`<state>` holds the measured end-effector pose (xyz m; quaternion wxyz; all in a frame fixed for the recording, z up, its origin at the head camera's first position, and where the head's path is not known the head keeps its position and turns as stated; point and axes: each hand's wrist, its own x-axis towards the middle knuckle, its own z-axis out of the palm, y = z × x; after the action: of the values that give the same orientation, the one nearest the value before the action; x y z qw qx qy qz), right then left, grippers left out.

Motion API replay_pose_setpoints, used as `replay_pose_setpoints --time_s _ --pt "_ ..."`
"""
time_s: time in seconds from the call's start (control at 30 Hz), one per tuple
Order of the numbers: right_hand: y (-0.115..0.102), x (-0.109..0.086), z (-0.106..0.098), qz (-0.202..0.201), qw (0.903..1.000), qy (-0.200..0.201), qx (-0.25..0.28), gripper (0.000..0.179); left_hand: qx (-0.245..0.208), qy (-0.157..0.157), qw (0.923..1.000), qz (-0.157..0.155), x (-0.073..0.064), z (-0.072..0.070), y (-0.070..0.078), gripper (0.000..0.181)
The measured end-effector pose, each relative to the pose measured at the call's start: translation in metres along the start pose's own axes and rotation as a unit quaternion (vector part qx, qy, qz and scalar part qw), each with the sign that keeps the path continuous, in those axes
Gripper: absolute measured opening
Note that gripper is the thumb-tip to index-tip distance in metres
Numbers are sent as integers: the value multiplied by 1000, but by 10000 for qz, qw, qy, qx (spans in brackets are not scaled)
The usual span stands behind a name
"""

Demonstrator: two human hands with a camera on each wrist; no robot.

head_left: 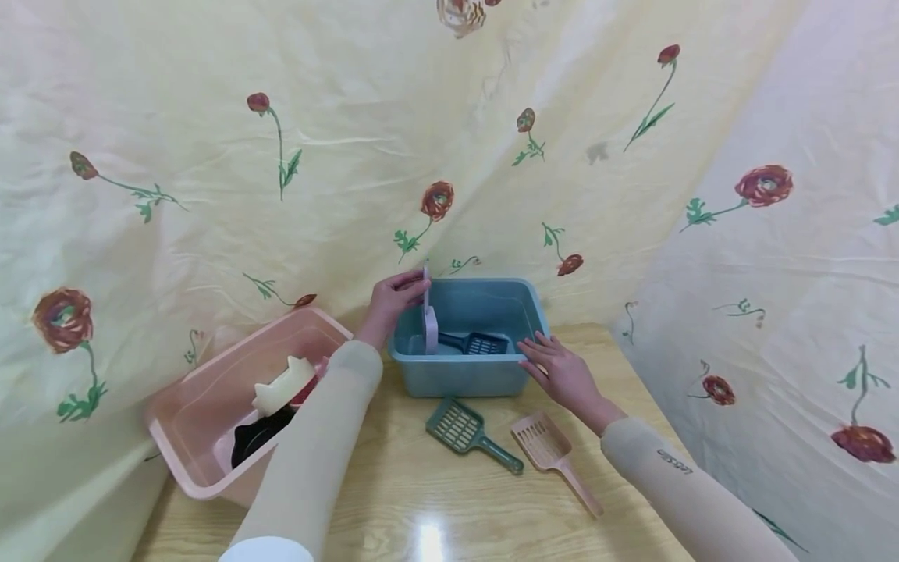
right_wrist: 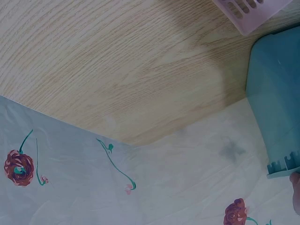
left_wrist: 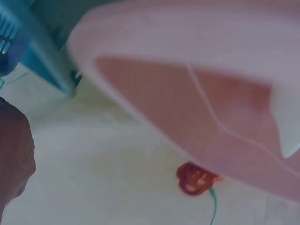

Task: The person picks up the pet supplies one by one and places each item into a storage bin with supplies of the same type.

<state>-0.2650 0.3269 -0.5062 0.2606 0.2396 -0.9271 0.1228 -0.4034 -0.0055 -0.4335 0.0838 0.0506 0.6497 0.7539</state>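
My left hand pinches the upper end of a lavender scoop, seen almost edge-on, which stands upright inside the left part of a blue bin. A dark navy slotted litter scoop lies on the bin's floor. My right hand rests its extended fingers on the bin's front right rim. In front of the bin, a dark green litter scoop and a pink one lie on the table. The left wrist view catches my left hand only at its edge.
To the left a pink bin stands at an angle, holding a white piece, a black piece and something red, partly behind my left sleeve. Flower-printed cloth hangs behind and to the right of the wooden table.
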Motion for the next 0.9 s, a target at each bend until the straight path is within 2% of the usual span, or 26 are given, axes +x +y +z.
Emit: replay_pose_setpoints --time_s 0.13,0.4,0.57,0.73,0.8,0.9 --pt "-1 2 1 -57 10000 21 -24 43 -4 50 9999 -90 -3 -1 -10 41" --pt "-2 3 1 -40 10000 3 3 43 -121 -138 9998 -50 -5 -6 -14 46" --pt "-1 3 2 6 10000 -36 2 43 17 -245 9997 -60 -7 -11 -15 50" --pt "-1 2 3 -56 10000 20 -7 43 179 -373 9991 -99 -11 -13 -6 50" --pt "0 1 4 -96 9999 73 18 43 271 -462 9985 -67 -13 -13 2 49" --pt "1 1 3 -114 9999 122 15 43 669 -646 9956 103 -20 -15 18 49"
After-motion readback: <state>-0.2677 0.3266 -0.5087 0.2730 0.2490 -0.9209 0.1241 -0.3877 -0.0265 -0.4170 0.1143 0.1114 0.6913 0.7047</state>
